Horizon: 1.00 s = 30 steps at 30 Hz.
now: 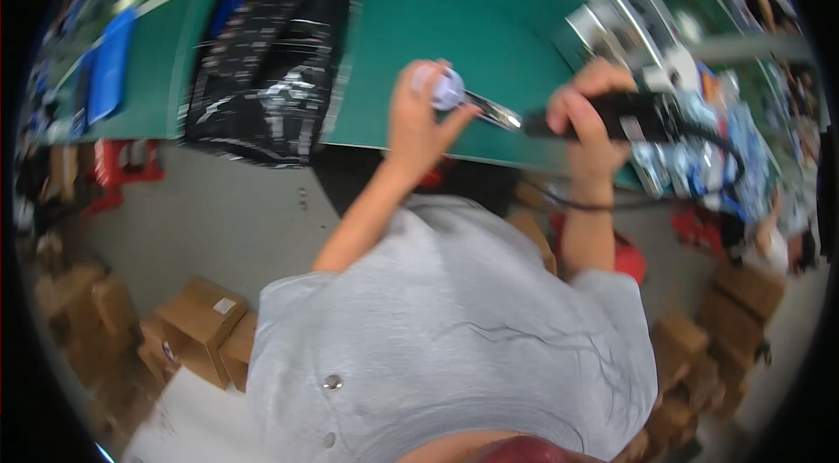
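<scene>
My left hand (pixel 419 118) is closed round a small white round part (pixel 447 89), held above the front of the green table. In my right hand (pixel 594 118) is a black corded electric screwdriver (pixel 634 116), lying level with its tip toward the white part. Between the two shows a shiny metal piece (pixel 498 113); whether it belongs to the part or to the tool I cannot tell. A dark cable (pixel 721 148) loops from the tool's rear end. The fingers hide much of the white part.
A black plastic bag or sheet (pixel 271 52) with small items lies on the green table (pixel 454 9) to the left. Blue bins (pixel 112 65) stand farther left. Clear plastic bags (pixel 708 148) and metal pieces crowd the right. Cardboard boxes (pixel 201 323) and red stools (pixel 127 166) stand on the floor.
</scene>
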Motion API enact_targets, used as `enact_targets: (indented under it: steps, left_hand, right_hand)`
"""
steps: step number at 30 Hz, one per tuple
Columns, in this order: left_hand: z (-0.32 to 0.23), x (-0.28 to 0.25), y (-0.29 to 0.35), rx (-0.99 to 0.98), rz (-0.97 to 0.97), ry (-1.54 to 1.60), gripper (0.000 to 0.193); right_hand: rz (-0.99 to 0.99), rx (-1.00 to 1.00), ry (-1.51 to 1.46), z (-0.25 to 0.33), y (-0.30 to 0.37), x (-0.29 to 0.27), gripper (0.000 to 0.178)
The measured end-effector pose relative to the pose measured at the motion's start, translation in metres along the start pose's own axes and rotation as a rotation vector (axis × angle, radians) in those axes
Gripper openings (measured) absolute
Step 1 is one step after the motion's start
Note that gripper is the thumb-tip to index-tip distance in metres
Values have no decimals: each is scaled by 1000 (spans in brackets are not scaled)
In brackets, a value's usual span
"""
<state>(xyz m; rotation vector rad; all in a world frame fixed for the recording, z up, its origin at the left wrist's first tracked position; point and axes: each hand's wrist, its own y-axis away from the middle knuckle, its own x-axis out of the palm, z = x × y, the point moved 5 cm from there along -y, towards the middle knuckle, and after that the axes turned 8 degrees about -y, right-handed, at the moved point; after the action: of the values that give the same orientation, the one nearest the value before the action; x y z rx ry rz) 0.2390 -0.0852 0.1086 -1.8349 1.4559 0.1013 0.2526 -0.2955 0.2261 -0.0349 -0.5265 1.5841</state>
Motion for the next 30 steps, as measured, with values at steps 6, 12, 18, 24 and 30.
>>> enact_targets:
  steps: [6, 12, 18, 24, 30]
  left_hand:
    - [-5, -7, 0, -81, 29, -66, 73]
    - [-2, -2, 9, -41, 45, -30, 70]
    - [2, 9, 11, -1, 107, -100, 79]
    - [7, 11, 5, 288, 80, -373, 59]
    - [19, 21, 0, 13, 63, -324, 58]
  right_hand:
    - [200, 60, 112, 40, 13, 5, 35]
    - [687, 363, 511, 19, 60, 5, 37]
    - [541, 606, 761, -73, 150, -31, 49]
    - [8, 771, 1036, -157, 225, -73, 21]
    - [-429, 767, 694, -187, 292, -64, 16]
